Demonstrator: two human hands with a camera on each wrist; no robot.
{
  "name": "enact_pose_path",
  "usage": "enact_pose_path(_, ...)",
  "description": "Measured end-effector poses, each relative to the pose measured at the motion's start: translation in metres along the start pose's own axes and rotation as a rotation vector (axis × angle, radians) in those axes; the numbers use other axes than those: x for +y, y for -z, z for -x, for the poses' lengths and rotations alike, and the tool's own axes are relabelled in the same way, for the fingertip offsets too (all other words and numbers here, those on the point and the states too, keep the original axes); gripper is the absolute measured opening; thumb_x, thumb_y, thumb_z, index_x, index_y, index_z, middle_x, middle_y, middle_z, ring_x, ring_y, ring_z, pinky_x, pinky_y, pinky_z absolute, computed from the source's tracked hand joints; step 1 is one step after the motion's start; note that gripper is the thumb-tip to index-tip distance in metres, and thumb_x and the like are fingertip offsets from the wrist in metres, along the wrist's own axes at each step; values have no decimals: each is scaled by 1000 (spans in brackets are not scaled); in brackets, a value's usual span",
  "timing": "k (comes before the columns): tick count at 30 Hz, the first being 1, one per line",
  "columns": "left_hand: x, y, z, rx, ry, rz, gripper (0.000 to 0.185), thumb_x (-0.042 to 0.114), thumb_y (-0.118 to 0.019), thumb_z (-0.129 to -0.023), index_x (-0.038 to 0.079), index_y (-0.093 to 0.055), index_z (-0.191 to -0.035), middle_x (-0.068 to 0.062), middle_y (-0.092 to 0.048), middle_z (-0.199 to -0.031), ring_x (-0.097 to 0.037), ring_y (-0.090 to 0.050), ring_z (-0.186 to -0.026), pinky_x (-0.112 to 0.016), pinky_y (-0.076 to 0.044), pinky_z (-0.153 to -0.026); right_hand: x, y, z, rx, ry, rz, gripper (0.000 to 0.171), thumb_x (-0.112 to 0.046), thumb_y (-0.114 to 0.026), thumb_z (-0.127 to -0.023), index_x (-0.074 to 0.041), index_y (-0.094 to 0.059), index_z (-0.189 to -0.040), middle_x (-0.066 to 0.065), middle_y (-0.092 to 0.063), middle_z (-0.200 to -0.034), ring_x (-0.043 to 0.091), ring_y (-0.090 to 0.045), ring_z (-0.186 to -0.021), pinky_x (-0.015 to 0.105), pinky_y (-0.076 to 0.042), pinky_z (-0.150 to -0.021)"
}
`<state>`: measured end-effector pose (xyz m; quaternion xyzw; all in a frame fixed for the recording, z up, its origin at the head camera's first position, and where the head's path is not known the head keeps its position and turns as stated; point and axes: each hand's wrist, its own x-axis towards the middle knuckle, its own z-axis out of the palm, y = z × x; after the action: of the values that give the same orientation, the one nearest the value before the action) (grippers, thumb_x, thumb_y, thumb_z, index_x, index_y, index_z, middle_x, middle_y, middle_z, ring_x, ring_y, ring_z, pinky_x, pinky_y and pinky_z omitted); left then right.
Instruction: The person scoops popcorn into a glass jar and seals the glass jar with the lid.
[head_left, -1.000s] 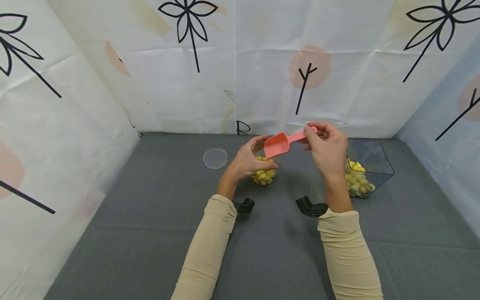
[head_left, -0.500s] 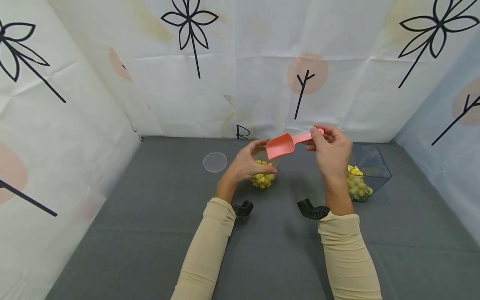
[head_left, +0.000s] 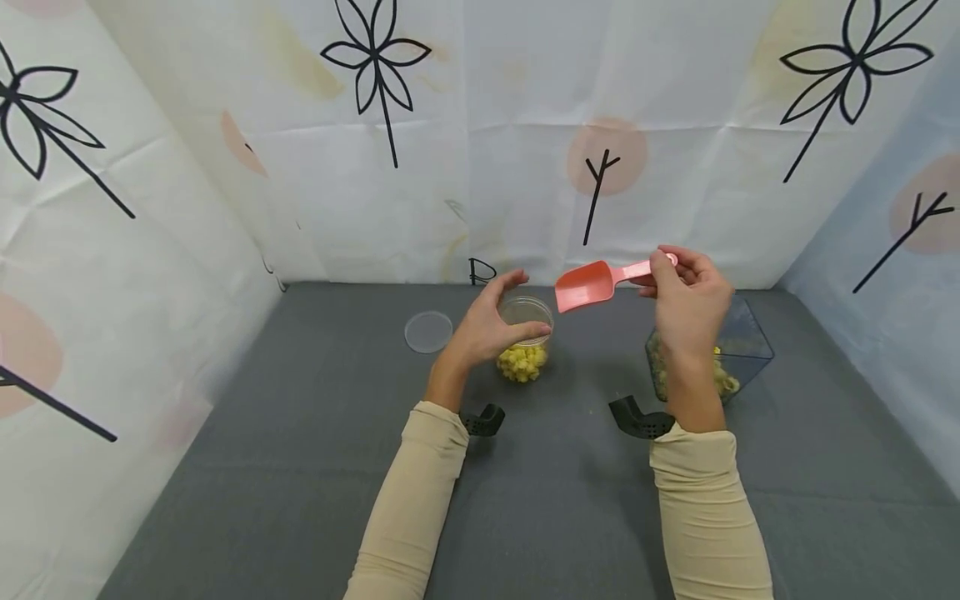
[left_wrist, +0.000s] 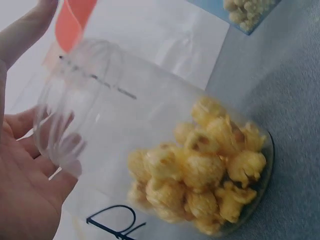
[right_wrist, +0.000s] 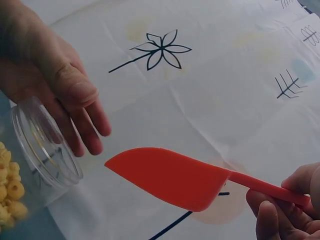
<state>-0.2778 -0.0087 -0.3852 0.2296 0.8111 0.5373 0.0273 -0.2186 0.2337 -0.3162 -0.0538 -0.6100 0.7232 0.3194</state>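
Note:
A clear round jar (head_left: 534, 310) stands upright on the grey cloth, its lower part filled with yellow popcorn (head_left: 522, 364). My left hand (head_left: 483, 329) is beside the jar's open mouth, fingers and thumb spread loosely about the rim; in the right wrist view those fingers look extended, not clamped on it. Between thumb and fingers my right hand (head_left: 692, 304) pinches the handle end of a pink-red scoop (head_left: 587, 286). The scoop is held in the air right of the jar, and its bowl looks empty in the head view.
Behind my right forearm, a clear rectangular bin (head_left: 746, 333) holds more popcorn. A round transparent lid (head_left: 428, 332) lies left of the jar. White printed sheets (head_left: 517, 192) form walls at the back and sides.
My right hand has carried the scoop rightward, away from above the jar. My left fingers have opened wider and loosened from the jar. The head view has tilted slightly.

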Motion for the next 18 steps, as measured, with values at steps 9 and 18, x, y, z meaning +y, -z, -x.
enact_pose_path(9, 19, -5, -1, 64, -75, -23, 91, 49, -85, -81, 35, -36, -156, 15, -40, -158, -13, -34, -151, -54, -34, -120, -14, 20, -7, 85, 63, -10, 18, -6, -72, -93, 3, -71, -108, 4, -66, -86, 8, -70, -61, 16, -56, -59)
enact_pose_path(18, 45, -21, -9, 34, -130, -35, 92, 52, -83, -81, 39, -32, -157, 18, -37, -157, -9, -41, -143, -51, -40, -117, -22, 44, -16, 179, 69, -26, 9, -5, -74, -91, -4, -73, -100, 5, -67, -83, 9, -69, -57, 16, -55, -56)
